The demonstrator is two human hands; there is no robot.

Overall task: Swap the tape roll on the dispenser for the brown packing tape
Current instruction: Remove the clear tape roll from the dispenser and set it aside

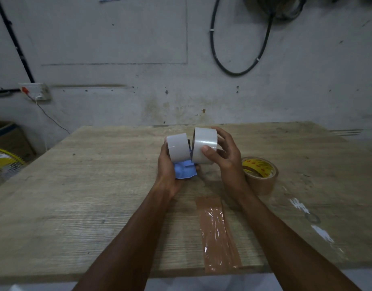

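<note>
The person's two forearms were bare from the bottom edge of the frame up to the wrists, with no sleeve or cuff in sight. The left hand (169, 164) wore no glove, ring or band, and nothing circled its wrist. The right hand (223, 158) was likewise ungloved, its wrist free of any watch or strap. A short, plain thumbnail (205, 148) showed on the right thumb, unpainted. Both arms were slim and even in outline, with no marks, tape or dressings visible on them in the dim light.
</note>
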